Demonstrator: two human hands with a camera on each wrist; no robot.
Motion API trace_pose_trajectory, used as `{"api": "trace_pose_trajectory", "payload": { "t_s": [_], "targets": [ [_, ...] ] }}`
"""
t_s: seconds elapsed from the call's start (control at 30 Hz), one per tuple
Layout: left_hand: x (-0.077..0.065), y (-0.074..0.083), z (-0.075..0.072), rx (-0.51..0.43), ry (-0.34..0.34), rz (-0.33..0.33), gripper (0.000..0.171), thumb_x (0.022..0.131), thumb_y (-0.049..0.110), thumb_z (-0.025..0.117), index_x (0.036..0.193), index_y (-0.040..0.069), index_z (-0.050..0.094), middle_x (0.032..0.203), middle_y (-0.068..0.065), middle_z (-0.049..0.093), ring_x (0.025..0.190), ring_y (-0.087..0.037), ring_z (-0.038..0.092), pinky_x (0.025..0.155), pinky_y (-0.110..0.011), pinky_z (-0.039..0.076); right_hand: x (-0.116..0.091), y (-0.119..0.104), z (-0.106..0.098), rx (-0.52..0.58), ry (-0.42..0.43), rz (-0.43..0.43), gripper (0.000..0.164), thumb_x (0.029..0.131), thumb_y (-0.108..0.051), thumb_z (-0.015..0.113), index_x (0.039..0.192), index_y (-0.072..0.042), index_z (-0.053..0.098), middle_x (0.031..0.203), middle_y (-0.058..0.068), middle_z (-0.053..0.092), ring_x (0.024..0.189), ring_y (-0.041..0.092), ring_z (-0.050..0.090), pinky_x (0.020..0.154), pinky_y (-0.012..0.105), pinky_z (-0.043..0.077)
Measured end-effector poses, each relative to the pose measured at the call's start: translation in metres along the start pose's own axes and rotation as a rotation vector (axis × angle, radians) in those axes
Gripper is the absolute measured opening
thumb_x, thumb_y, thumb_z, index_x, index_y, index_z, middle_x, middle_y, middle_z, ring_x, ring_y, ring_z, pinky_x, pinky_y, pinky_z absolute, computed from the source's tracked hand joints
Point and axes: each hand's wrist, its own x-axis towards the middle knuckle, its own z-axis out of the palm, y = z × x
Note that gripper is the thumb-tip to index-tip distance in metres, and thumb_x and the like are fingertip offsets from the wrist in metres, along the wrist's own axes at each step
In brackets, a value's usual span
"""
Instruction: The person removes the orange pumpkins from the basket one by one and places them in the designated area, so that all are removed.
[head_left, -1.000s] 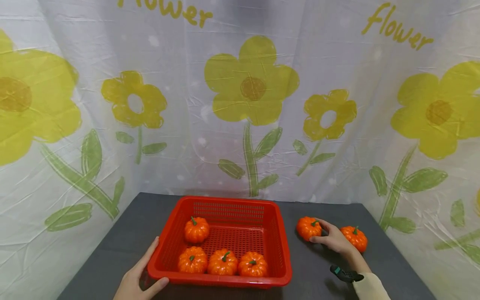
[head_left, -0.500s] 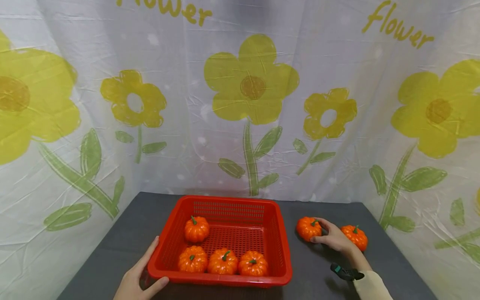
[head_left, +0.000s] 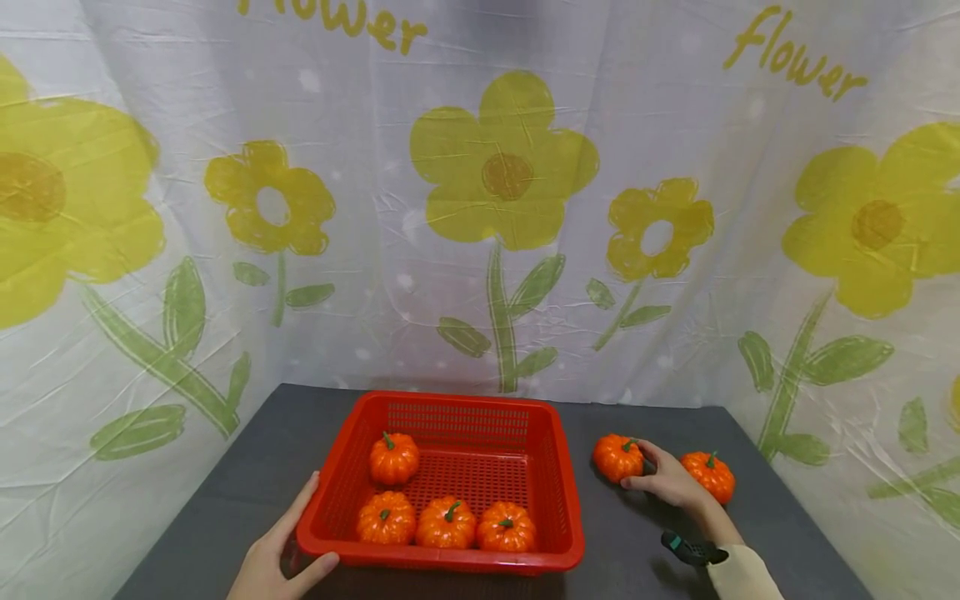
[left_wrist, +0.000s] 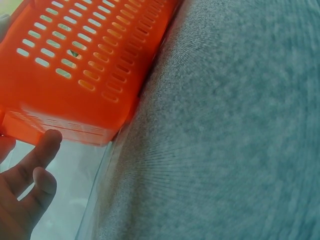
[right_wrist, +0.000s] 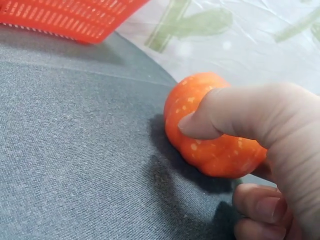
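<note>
A small orange pumpkin (head_left: pixel 617 458) with a green stem stands on the dark table, right of the red basket (head_left: pixel 571 517). My right hand (head_left: pixel 671 479) holds it, the thumb lying across its side in the right wrist view; fingers on its far side are partly hidden. Another pumpkin (head_left: pixel 709 477) is just right of that hand. My left hand (head_left: pixel 273 550) rests at the basket's front left corner, straight fingers along the left side and thumb by the front rim. In the left wrist view, a fingertip (left_wrist: pixel 51 136) meets the basket's rim.
Inside the basket, one pumpkin (head_left: pixel 393 459) sits at the back left and a row of three, with a middle pumpkin (head_left: pixel 446 523), lines the front. A white curtain (head_left: pixel 375 317) printed with yellow flowers hangs behind the table (head_left: pixel 247 467) and at both sides.
</note>
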Motion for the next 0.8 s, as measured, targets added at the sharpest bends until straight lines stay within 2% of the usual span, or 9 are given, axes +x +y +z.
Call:
{"api": "trace_pose_trajectory", "payload": {
  "t_s": [0.17,0.3,0.43,0.57,0.63,0.7,0.73,0.8],
  "targets": [
    [0.000,-0.001,0.000,0.001,0.006,0.009,0.096,0.093,0.039,0.082,0.170,0.020,0.028,0.151,-0.019,0.057,0.060,-0.008,0.047,0.055,-0.025,0.040,0.000,0.000,0.002,0.019,0.015,-0.009,0.091,0.086,-0.023,0.085,0.156,0.011,0.039,0.159,0.039,0.039,0.147,0.059,0.035,0.114,0.072,0.033],
    [0.000,-0.001,0.000,-0.014,0.001,0.008,0.096,0.093,0.037,0.082,0.170,0.021,0.028,0.148,-0.019,0.058,0.059,-0.008,0.046,0.054,-0.025,0.040,-0.001,-0.003,0.000,0.016,0.036,-0.038,0.089,0.085,-0.022,0.087,0.155,0.009,0.042,0.157,0.038,0.042,0.144,0.058,0.039,0.111,0.071,0.037],
    [0.000,-0.001,-0.001,-0.019,-0.007,0.008,0.095,0.094,0.037,0.082,0.171,0.022,0.027,0.148,-0.019,0.057,0.061,-0.007,0.046,0.055,-0.025,0.040,-0.002,-0.005,-0.004,0.023,0.056,-0.028,0.090,0.087,-0.027,0.087,0.156,0.008,0.041,0.156,0.036,0.045,0.142,0.055,0.044,0.106,0.061,0.049],
    [0.000,-0.001,-0.001,-0.006,-0.007,0.012,0.095,0.094,0.038,0.082,0.170,0.022,0.028,0.146,-0.018,0.058,0.060,-0.007,0.045,0.056,-0.025,0.040,-0.005,-0.009,-0.009,0.057,0.080,-0.024,0.090,0.090,-0.028,0.085,0.159,0.007,0.038,0.157,0.032,0.046,0.140,0.048,0.048,0.095,0.043,0.055],
    [0.000,-0.001,-0.002,-0.004,-0.011,0.008,0.095,0.094,0.038,0.081,0.171,0.022,0.027,0.148,-0.019,0.057,0.061,-0.006,0.045,0.056,-0.025,0.040,-0.007,-0.013,-0.012,0.071,0.109,-0.039,0.088,0.091,-0.027,0.085,0.159,0.005,0.039,0.157,0.030,0.048,0.130,0.039,0.056,0.086,0.034,0.054],
    [0.001,-0.001,-0.002,-0.015,-0.020,-0.007,0.095,0.094,0.039,0.081,0.171,0.022,0.027,0.150,-0.020,0.056,0.060,-0.007,0.043,0.055,-0.025,0.040,-0.009,-0.019,-0.015,0.091,0.134,-0.066,0.085,0.092,-0.026,0.084,0.159,0.003,0.040,0.157,0.029,0.048,0.098,0.025,0.065,0.073,0.028,0.050],
    [0.001,-0.001,-0.002,-0.022,-0.025,-0.015,0.095,0.095,0.039,0.081,0.171,0.023,0.027,0.150,-0.020,0.055,0.059,-0.007,0.043,0.055,-0.025,0.040,-0.010,-0.022,-0.017,0.100,0.148,-0.077,0.084,0.093,-0.026,0.084,0.159,0.001,0.041,0.157,0.028,0.048,0.081,0.018,0.062,0.067,0.027,0.048],
    [0.001,-0.001,-0.003,-0.032,-0.032,-0.026,0.095,0.095,0.038,0.081,0.171,0.024,0.026,0.150,-0.021,0.055,0.058,-0.008,0.043,0.054,-0.025,0.040,-0.010,-0.031,-0.021,0.126,0.165,-0.103,0.082,0.094,-0.025,0.083,0.160,-0.001,0.041,0.157,0.028,0.048,0.057,0.009,0.044,0.058,0.027,0.043]
  ]
}}
